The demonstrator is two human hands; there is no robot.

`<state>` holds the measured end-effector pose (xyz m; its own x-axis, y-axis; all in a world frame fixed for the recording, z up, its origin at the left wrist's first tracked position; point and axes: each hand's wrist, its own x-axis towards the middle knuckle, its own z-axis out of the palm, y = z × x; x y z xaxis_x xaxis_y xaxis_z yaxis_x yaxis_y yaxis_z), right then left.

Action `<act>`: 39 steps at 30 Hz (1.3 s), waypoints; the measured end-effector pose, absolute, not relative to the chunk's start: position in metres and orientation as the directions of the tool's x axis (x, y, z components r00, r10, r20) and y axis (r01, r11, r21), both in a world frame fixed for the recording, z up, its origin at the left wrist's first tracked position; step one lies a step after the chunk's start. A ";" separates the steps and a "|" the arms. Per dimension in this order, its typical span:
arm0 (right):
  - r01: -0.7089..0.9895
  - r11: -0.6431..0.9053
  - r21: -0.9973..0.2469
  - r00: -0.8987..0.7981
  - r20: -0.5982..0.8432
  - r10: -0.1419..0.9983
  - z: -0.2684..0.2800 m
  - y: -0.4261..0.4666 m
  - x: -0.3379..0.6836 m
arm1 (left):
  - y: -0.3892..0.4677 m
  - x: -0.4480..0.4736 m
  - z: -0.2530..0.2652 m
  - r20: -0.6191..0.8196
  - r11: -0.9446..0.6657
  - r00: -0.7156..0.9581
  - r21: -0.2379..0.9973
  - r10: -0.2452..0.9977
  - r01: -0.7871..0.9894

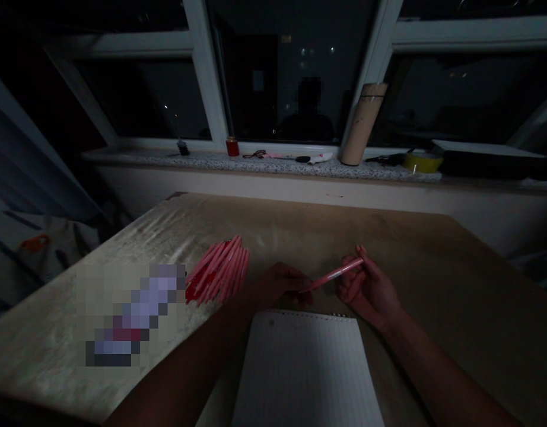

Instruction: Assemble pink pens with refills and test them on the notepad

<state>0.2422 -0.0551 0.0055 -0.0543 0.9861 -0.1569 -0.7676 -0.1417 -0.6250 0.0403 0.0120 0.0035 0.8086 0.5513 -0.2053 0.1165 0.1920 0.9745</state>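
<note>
Between my two hands, a pink pen is held up at a slant over the table, just beyond the notepad. My left hand pinches its lower left end. The fingers of my right hand grip its upper right end. Below my hands lies a spiral notepad with a lined page facing up; faint small marks show near its top left corner. To the left of my left hand, a heap of similar pink pens rests on the table, with some red among them.
The brown table reaches to the wall below the window. A blurred-out purplish object lies at the left. On the stone sill stand a tan flask, a small red jar and a yellow tape roll.
</note>
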 end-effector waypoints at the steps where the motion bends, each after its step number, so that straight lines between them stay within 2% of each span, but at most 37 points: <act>1: -0.757 -0.137 -0.638 -0.054 -0.147 0.988 0.007 -0.055 0.241 | 0.013 0.040 0.004 -0.209 0.191 0.806 0.974 0.554 0.121; 8: -0.728 -0.086 -0.680 -0.038 -0.085 0.996 0.009 -0.055 0.236 | 0.013 0.040 0.004 -0.230 0.201 0.816 0.969 0.530 0.142; 18: -0.686 -0.021 -0.727 -0.003 -0.026 1.000 0.009 -0.057 0.233 | 0.016 0.037 0.006 -0.224 0.105 0.815 0.974 0.535 0.199; 21: -0.608 0.006 -0.794 -0.004 0.010 1.000 0.005 -0.058 0.225 | 0.018 0.036 0.007 -0.195 0.032 0.821 0.977 0.536 0.211; 25: -0.385 0.009 -0.923 -0.103 0.052 0.993 -0.004 -0.064 0.212 | 0.019 0.028 0.020 -0.187 -0.071 0.824 0.962 0.535 0.264; 29: -0.150 0.059 -0.987 -0.196 0.088 0.977 -0.007 -0.072 0.198 | 0.025 0.006 0.038 -0.215 -0.276 0.801 0.862 0.559 0.425; 32: -0.183 0.050 -0.982 -0.260 0.098 0.961 -0.006 -0.078 0.187 | 0.032 -0.008 0.039 -0.270 -0.410 0.779 0.728 0.565 0.549; 35: -0.183 -0.022 -0.983 -0.307 0.036 0.951 -0.008 -0.082 0.175 | 0.035 -0.012 0.032 -0.362 -0.466 0.760 0.624 0.539 0.628; 39: -0.138 -0.098 -0.986 -0.226 -0.065 0.972 -0.015 -0.084 0.162 | 0.033 -0.008 0.025 -0.383 -0.498 0.778 0.608 0.497 0.618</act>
